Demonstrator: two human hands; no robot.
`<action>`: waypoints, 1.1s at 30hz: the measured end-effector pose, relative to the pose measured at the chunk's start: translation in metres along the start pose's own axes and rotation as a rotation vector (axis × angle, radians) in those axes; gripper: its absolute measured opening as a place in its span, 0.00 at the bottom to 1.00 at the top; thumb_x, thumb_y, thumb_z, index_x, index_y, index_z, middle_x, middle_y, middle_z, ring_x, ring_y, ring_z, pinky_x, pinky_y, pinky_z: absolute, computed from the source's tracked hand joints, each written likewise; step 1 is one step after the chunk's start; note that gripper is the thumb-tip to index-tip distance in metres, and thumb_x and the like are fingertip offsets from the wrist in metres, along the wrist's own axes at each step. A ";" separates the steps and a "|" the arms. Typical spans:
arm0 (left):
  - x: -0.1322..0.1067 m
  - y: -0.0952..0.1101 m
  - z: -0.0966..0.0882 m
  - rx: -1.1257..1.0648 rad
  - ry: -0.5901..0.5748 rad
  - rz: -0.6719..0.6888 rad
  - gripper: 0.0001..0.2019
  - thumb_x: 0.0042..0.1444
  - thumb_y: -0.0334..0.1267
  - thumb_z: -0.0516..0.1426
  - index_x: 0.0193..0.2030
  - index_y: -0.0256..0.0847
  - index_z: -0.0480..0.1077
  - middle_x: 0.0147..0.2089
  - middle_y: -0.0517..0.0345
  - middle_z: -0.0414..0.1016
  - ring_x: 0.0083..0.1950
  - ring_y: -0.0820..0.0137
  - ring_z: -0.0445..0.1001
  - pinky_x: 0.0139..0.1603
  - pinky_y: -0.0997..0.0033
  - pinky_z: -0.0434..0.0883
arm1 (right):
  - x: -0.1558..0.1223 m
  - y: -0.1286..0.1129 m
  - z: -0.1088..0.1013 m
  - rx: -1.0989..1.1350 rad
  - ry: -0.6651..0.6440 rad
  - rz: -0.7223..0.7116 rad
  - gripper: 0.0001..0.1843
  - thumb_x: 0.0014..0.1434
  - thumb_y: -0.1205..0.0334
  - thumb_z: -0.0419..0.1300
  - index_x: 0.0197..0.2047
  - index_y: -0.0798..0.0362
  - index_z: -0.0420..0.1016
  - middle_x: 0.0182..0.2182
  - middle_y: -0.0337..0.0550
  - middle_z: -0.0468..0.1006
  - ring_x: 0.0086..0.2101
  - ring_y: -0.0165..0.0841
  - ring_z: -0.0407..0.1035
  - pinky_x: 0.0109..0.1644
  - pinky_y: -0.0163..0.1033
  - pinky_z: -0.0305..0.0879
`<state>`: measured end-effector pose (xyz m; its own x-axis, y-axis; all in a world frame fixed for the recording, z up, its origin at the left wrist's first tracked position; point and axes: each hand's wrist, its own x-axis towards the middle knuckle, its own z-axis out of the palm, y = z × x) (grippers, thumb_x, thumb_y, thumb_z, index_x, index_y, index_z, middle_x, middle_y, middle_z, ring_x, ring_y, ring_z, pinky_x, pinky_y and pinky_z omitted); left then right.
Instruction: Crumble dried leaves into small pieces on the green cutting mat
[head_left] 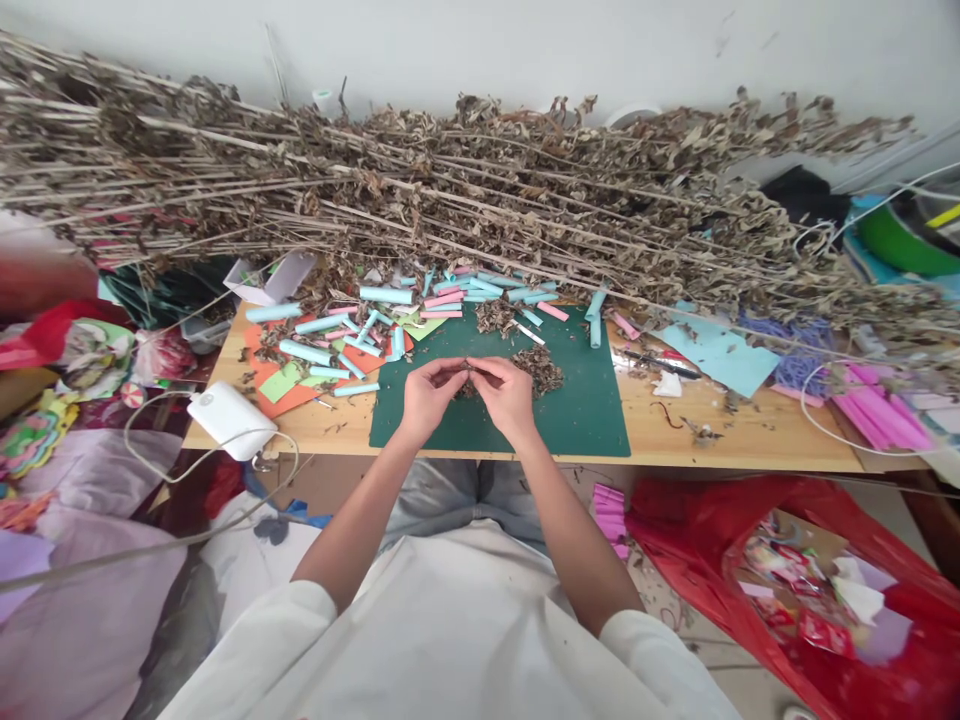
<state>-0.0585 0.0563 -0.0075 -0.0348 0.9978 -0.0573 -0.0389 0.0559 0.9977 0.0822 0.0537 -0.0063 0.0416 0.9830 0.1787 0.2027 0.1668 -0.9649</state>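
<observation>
Over the green cutting mat (pixel 589 410), my left hand (pixel 433 395) and my right hand (pixel 502 393) meet fingertip to fingertip. Both are closed in a pinch, with brown bits of dried leaves (pixel 468 366) showing between the tips. The fingers hide most of what they hold. A small heap of crumbled dried leaves (pixel 541 372) lies just right of my right hand, and another heap (pixel 495 317) sits farther back on the mat. Near that one rests a thin white stick (pixel 529 333). Blue and pink paper tubes (pixel 386 295) are scattered behind and left of my hands.
Long dried plant stalks (pixel 420 190) are piled along the wall behind the wooden table (pixel 787 435). A white power bank (pixel 231 420) with a cable lies at the left edge. Blue paper (pixel 724 350) is on the right. A red plastic bag (pixel 694 530) of scraps stands below.
</observation>
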 end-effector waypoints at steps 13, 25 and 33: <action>0.001 0.002 -0.008 0.613 0.044 0.300 0.07 0.53 0.30 0.57 0.37 0.39 0.76 0.35 0.56 0.79 0.34 0.69 0.76 0.40 0.69 0.74 | 0.000 -0.003 0.003 -0.269 0.140 -0.068 0.08 0.56 0.65 0.57 0.34 0.51 0.79 0.34 0.45 0.80 0.34 0.34 0.75 0.41 0.39 0.74; 0.003 -0.007 -0.021 0.852 -0.044 0.460 0.16 0.57 0.25 0.52 0.47 0.40 0.76 0.49 0.50 0.77 0.52 0.62 0.73 0.57 0.57 0.71 | 0.001 0.014 0.003 -0.507 -0.066 -0.159 0.16 0.63 0.68 0.52 0.47 0.52 0.79 0.42 0.48 0.81 0.43 0.39 0.73 0.52 0.44 0.69; -0.003 -0.007 -0.021 0.870 -0.006 0.436 0.14 0.61 0.30 0.52 0.49 0.38 0.75 0.47 0.48 0.78 0.51 0.61 0.74 0.56 0.58 0.71 | 0.004 0.016 0.006 -0.461 -0.003 -0.172 0.19 0.62 0.71 0.47 0.49 0.54 0.76 0.44 0.50 0.80 0.46 0.39 0.73 0.54 0.45 0.69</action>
<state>-0.0793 0.0522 -0.0153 0.1337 0.9374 0.3215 0.7282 -0.3130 0.6097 0.0796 0.0613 -0.0226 -0.0335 0.9444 0.3270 0.6180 0.2768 -0.7359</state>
